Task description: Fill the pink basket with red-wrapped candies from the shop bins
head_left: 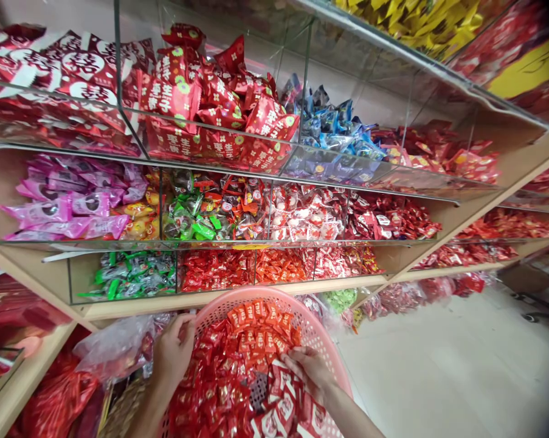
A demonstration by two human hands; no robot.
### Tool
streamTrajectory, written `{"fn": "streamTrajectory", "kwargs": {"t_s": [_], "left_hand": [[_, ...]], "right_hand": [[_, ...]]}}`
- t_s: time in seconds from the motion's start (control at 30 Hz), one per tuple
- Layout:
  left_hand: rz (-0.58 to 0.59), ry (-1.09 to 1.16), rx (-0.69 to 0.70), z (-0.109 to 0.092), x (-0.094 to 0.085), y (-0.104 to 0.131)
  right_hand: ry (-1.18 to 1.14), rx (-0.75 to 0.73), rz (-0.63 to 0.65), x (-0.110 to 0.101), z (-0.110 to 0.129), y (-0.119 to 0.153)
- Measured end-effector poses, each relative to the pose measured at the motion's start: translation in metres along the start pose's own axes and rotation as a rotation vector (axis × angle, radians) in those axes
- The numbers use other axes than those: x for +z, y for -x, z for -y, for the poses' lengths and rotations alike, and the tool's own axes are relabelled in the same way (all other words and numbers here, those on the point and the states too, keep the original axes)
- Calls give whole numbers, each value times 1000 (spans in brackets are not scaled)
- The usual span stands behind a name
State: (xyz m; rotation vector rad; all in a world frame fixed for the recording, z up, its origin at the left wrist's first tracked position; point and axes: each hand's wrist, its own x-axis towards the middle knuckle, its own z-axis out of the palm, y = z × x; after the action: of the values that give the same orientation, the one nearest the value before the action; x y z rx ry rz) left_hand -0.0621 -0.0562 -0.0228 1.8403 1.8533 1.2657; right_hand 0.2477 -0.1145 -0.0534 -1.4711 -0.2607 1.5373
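Observation:
A round pink plastic basket (pixel 333 347) with a perforated wall holds heaps of small wrapped candies. Orange-red candies (pixel 256 328) lie in rows toward the far side. Shiny red candies (pixel 214 395) fill the left, and red-and-white candies (pixel 281 407) lie at the near right. A bit of the dark basket bottom shows between the heaps. My left hand (pixel 176 347) is closed at the basket's left rim, its fingers curled over the edge. Inside the basket, my right hand (pixel 310 371) has its fingers pinched together at the red-and-white candies.
Wooden shelves with clear bins stand ahead, holding red packets (pixel 214 109), blue packets (pixel 333 121), purple-pink packets (pixel 73 201) and green-wrapped candies (pixel 135 274). Plastic bags (pixel 119 347) sit beneath on the left. Pale floor (pixel 438 365) stretches to the right.

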Motion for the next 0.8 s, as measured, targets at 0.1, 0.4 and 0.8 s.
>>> {"fn": "streamTrajectory", "kwargs": {"t_s": [0.1,0.4,0.8], "left_hand": [[1,-2,-3,-2,-2,0],[-1,25,-28,-3,0,0],[1,25,-15,-5,-2,0]], "right_hand": [[-12,-9,-22,5,1,4],[-58,-66,-91,1,-3,9],[143,87,14,1,10,5]]}}
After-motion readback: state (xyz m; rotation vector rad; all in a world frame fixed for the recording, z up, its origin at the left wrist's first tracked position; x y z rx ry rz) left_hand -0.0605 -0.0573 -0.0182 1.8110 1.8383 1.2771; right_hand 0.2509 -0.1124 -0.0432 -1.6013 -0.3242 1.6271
